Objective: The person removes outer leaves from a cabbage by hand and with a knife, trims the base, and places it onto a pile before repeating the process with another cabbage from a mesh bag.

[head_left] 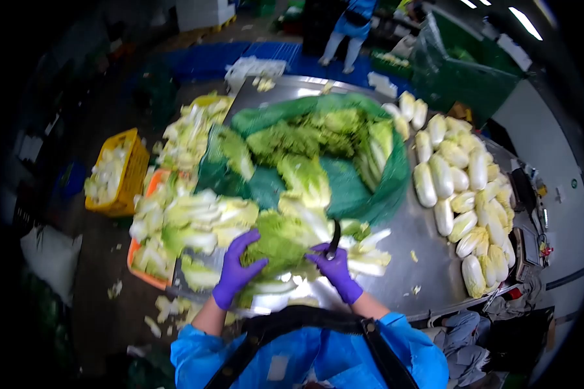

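Note:
A leafy green napa cabbage [276,243] lies on the metal table in front of me, between my two purple-gloved hands. My left hand [239,269] holds its left side, with the fingers curved and the thumb apart. In my right hand [334,269] is a knife [334,240], its dark, slightly curved part pointing up; the rest of it is hidden. The right fingertips are close to the cabbage's right side. Loose pale leaves [370,256] lie just right of that hand. Beyond the cabbage, a green mesh sack [383,201] lies open with several untrimmed cabbages [311,139] in it.
Trimmed pale cabbages [464,178] are piled along the right of the metal table [415,243]. Stripped leaves [204,217] heap at the left, over an orange crate [150,279]. A yellow crate [133,172] stands farther left. Another person [353,29] stands at the far side.

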Demonstrator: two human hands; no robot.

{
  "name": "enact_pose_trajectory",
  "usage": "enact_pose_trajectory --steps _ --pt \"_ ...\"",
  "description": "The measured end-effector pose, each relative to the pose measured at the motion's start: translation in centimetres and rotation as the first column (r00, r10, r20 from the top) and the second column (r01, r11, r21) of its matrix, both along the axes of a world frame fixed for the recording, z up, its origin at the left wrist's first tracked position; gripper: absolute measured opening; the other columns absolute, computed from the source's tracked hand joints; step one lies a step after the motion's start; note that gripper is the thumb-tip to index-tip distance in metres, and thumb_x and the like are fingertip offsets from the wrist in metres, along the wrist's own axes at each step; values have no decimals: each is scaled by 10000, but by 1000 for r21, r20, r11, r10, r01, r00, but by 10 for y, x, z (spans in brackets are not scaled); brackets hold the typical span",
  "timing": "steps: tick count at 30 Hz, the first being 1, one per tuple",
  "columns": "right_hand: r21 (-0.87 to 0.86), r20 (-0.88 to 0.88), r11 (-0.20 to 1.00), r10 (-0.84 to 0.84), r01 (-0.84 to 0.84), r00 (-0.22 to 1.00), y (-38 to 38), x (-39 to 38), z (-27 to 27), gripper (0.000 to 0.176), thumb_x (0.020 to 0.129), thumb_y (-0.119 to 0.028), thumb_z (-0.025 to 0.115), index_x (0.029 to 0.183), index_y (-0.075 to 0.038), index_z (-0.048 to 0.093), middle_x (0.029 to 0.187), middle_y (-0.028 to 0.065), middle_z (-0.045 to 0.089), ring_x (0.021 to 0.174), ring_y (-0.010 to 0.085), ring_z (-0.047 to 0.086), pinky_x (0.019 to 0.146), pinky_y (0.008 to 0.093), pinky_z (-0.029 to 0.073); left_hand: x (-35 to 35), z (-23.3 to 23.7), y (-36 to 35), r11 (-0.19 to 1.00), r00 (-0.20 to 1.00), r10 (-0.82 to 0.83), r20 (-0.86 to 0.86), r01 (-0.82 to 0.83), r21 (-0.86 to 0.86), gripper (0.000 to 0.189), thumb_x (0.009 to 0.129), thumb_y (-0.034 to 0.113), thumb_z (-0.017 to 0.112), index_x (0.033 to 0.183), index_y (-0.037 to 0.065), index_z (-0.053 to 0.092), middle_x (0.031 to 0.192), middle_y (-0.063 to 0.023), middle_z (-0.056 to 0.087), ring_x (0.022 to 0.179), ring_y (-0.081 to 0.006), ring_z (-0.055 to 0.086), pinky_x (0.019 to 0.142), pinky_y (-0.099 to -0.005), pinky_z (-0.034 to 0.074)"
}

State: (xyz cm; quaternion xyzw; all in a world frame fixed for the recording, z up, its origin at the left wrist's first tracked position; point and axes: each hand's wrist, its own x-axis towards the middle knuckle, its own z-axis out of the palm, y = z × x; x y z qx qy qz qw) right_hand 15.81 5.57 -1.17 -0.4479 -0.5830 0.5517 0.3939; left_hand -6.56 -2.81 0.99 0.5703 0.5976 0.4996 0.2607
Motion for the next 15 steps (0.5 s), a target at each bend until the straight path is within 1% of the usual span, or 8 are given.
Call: enact_pose_trajectory --steps 2,4,6,8,9,11,13,15 --pt "-92 35 993 -74 77 997 1 8 3 197 675 -108 735 799 -18 612 579 35 572 484 83 531 435 221 415 -9 -1 -13 994 994 103 17 -103 -48 499 669 148 711 1121 38 531 1180 -140 507 1127 -261 458 962 -344 344" --pt "-175 43 984 -30 37 999 10 26 2 180 683 -65 706 810 -19 587 603 47 570 497 108 545 461 224 435 -23 -25 -27 970 969 211 132 -190 -154 496 683 119 697 1131 24 506 1104 -112 530 1049 -217 488 920 -329 377" --pt "-143 3 981 -131 130 991 18 44 -10 163 703 -58 679 811 -9 567 635 59 567 490 123 540 463 227 437 -43 -55 -41 944 949 278 146 -242 -225 504 683 106 694 1137 20 492 1069 -99 538 1008 -197 502 890 -320 400" --pt "-216 -69 941 -282 262 957 31 65 -22 159 718 -56 653 832 -6 554 652 55 557 470 125 522 441 235 423 -59 -93 -62 894 780 341 524 -95 -439 512 685 73 676 1149 17 468 1013 -72 544 930 -160 514 817 -293 434" --pt "-218 -76 929 -322 299 944 41 80 -34 160 731 -70 640 849 -2 555 647 54 554 461 123 508 444 238 421 -60 -97 -68 894 782 339 523 -96 -437 512 685 73 676 1149 17 468 1013 -72 544 930 -160 514 817 -293 434" --pt "-255 -132 857 -489 447 862 56 101 -50 151 739 -88 630 852 -9 567 632 39 538 454 117 479 444 237 413 -59 -103 -74 834 789 303 534 51 -549 518 676 32 651 1154 18 454 981 -60 549 890 -149 521 766 -265 446" --pt "-313 -158 819 -544 480 824 66 127 -84 173 723 -90 644 855 -11 563 637 43 536 470 124 481 455 243 418 -57 -93 -66 851 826 262 499 46 -523 553 658 33 650 1172 22 445 1021 -79 533 932 -169 510 803 -291 431" --pt "-416 -184 748 -626 517 758 73 139 -84 197 694 -109 666 844 -23 571 652 42 528 511 138 486 474 257 420 -57 -97 -55 908 959 216 184 -127 -400 602 640 139 693 1180 27 452 1129 -111 481 1057 -243 459 912 -353 370"
